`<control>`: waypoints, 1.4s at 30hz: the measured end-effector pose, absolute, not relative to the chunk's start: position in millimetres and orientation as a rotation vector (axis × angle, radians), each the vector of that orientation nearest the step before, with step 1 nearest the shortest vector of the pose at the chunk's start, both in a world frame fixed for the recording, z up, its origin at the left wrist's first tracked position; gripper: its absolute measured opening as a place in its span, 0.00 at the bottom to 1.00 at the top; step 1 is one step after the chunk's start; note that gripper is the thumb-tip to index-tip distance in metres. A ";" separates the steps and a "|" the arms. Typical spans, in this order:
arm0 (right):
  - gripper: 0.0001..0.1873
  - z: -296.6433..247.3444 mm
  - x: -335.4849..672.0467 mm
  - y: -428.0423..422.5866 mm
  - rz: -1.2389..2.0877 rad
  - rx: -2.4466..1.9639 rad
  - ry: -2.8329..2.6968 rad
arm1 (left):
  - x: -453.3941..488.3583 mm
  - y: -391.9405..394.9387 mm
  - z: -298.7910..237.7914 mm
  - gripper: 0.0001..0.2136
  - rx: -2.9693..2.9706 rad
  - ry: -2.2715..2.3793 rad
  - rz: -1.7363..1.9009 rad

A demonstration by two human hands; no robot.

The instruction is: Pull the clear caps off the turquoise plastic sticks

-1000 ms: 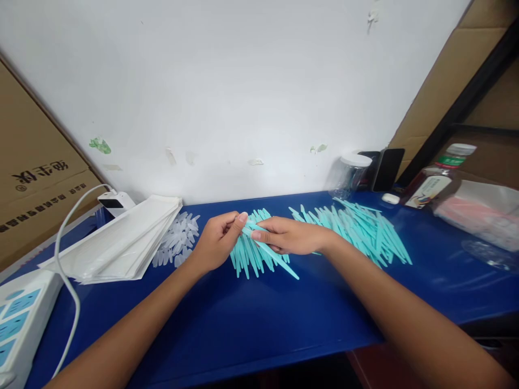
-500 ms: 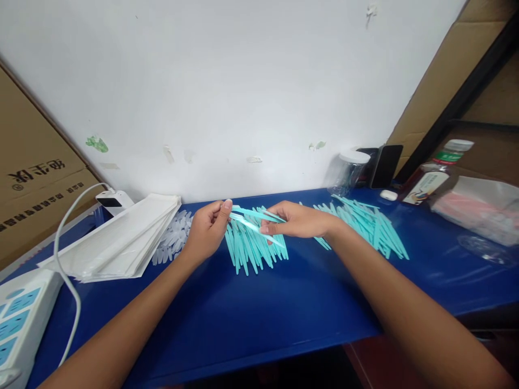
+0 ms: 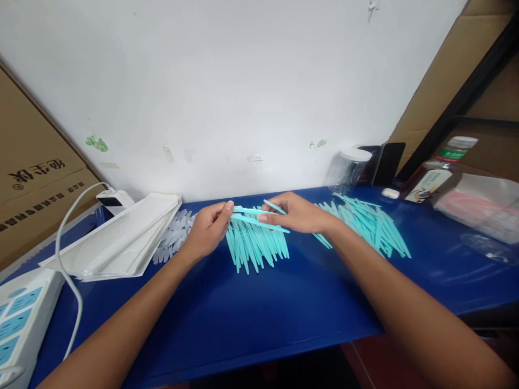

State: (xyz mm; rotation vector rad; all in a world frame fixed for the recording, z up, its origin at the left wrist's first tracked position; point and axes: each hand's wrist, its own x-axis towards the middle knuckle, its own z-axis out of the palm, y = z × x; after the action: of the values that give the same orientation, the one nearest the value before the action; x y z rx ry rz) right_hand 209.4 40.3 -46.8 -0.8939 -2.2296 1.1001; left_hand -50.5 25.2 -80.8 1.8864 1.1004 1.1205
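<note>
My left hand (image 3: 211, 227) pinches the ends of a couple of slim turquoise sticks that look like eyebrow razors (image 3: 270, 224); they fan out to the right. Fingers bent, my right hand (image 3: 294, 213) is closed at their other side, with another turquoise razor (image 3: 274, 206) poking out past its fingers. How many it holds is hidden. Beneath both hands lies a row of the same razors (image 3: 251, 248) on the blue table (image 3: 243, 319). A looser pile of razors (image 3: 379, 229) is right of my right hand. Small translucent caps (image 3: 174, 237) lie left of my left hand.
White paper sleeves (image 3: 121, 243) lie at the left, near a power strip (image 3: 24, 319) and a white cable (image 3: 60, 259). Along the right stand a clear jar (image 3: 351, 170), a phone (image 3: 388, 165), a bottle (image 3: 438, 173) and a plastic bag (image 3: 482, 208). A wall closes the back.
My right hand has risen slightly, and a razor end now sticks out above its fingers. The razors in my left hand have swung up a little, nearer to level.
</note>
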 end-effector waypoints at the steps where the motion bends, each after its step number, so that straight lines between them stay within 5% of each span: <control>1: 0.24 -47.2 209.7 40.5 1.087 -0.886 -2.257 | -51.5 24.7 -79.9 0.24 1.925 1.103 1.111; 10: 0.28 -49.7 207.8 39.1 0.912 -0.962 -2.229 | -55.6 23.9 -70.0 0.24 2.105 1.194 1.081; 17: 0.20 -46.0 205.9 33.3 1.120 -0.934 -2.203 | -53.8 20.1 -70.3 0.25 2.167 1.171 1.033; 34: 0.30 -50.6 201.0 29.4 1.379 -0.818 -2.275 | -55.9 17.5 -59.7 0.25 2.037 1.029 0.911; 42: 0.28 -49.2 207.9 35.5 1.342 -0.947 -2.307 | -96.2 42.8 -48.7 0.23 1.847 1.130 1.183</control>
State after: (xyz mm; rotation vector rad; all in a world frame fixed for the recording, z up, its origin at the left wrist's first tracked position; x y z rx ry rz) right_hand 207.9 35.5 -49.2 -0.9471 -2.3071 1.3420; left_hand -96.2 42.8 -48.7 1.8473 1.1304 1.1827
